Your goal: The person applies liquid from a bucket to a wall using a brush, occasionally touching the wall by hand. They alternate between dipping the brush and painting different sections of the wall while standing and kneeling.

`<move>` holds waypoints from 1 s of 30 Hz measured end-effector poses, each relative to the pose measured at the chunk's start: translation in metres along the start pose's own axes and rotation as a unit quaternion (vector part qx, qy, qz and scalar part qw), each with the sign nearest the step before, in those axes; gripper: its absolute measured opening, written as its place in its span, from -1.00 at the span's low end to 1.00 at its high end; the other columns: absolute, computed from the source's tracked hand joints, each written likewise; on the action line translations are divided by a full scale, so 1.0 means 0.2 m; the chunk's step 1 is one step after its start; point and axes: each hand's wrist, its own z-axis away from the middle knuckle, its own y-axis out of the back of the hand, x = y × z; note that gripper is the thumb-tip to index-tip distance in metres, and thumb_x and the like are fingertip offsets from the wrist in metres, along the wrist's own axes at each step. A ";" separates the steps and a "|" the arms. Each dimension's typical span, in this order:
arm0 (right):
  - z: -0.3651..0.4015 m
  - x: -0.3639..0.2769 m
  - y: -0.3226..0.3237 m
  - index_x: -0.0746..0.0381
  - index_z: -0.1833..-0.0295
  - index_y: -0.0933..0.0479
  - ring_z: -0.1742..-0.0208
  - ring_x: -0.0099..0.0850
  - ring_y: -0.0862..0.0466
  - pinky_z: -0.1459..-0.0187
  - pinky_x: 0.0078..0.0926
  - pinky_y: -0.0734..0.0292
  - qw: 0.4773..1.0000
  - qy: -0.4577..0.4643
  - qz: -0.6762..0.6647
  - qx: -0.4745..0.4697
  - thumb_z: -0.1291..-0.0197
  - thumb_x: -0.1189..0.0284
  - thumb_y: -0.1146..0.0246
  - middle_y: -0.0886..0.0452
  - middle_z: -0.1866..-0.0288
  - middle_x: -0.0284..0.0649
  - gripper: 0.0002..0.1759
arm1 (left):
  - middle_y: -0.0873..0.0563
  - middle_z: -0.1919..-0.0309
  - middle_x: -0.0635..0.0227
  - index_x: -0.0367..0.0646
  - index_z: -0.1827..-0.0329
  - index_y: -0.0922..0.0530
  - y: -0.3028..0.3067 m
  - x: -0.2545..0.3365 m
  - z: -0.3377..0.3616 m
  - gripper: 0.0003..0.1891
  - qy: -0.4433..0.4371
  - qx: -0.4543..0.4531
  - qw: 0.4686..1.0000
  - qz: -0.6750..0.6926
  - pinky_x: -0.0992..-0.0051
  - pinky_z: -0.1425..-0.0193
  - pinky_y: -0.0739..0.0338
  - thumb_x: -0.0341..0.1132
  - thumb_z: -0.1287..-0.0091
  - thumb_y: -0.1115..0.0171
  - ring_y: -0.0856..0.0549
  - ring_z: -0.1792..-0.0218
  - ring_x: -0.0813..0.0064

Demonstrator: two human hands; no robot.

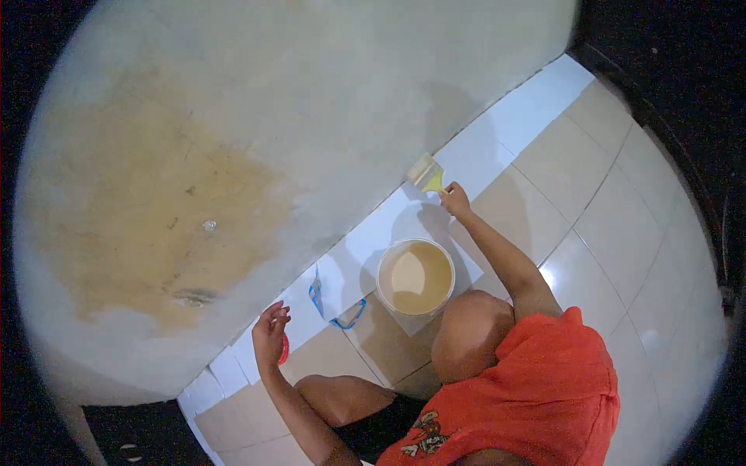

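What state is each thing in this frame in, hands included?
Wall: pale, with a yellow-brown patch.
Paint bucket: upright, lidless, holding beige paint.
Brush: gripped by right hand, bristles at the wall.
Left hand: curled on a red object, by the wall's foot.
White sheets: laid flat along the wall's foot.
Blue-edged item: lying on the sheets, untouched.

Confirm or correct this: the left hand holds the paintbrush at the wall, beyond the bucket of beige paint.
No: the right hand holds the paintbrush at the wall, beyond the bucket of beige paint. The head view shows it; the left hand touches a red thing.
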 end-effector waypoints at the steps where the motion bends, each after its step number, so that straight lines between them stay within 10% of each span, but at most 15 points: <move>1: -0.01 -0.02 -0.01 0.25 0.28 -0.35 0.59 -0.38 -0.54 0.61 -0.44 -0.36 0.998 -0.062 -0.023 0.000 -0.04 0.33 -0.22 -0.55 0.54 -0.12 -0.74 | -0.65 0.18 0.17 -0.32 -0.05 -0.49 -0.01 -0.02 -0.01 -0.67 0.002 0.001 1.000 0.006 0.52 0.07 -0.51 -0.30 -0.30 -0.13 -0.66 0.22 0.41; 10: -0.36 -0.88 0.35 0.29 0.53 -0.44 0.76 -0.52 -0.32 0.78 -0.60 -0.16 0.951 -0.153 -0.259 -0.074 -0.14 0.42 -0.16 -0.47 0.63 -0.18 -0.77 | -0.67 0.23 0.17 -0.29 -0.04 -0.50 -0.07 0.00 -0.09 -0.63 -0.045 -0.001 0.999 -0.025 0.50 0.12 -0.52 -0.21 -0.28 -0.17 -0.66 0.25 0.42; 30: 0.17 -2.89 1.39 0.36 0.22 -0.45 0.59 -0.64 -0.34 0.62 -0.71 -0.21 0.904 0.302 -0.282 -0.109 -0.30 0.36 0.00 -0.44 0.49 -0.33 -0.74 | -0.69 0.27 0.17 -0.19 0.01 -0.55 -0.21 0.07 -0.23 -0.67 -0.137 -0.049 0.988 -0.051 0.49 0.19 -0.54 -0.19 -0.24 -0.18 -0.69 0.29 0.39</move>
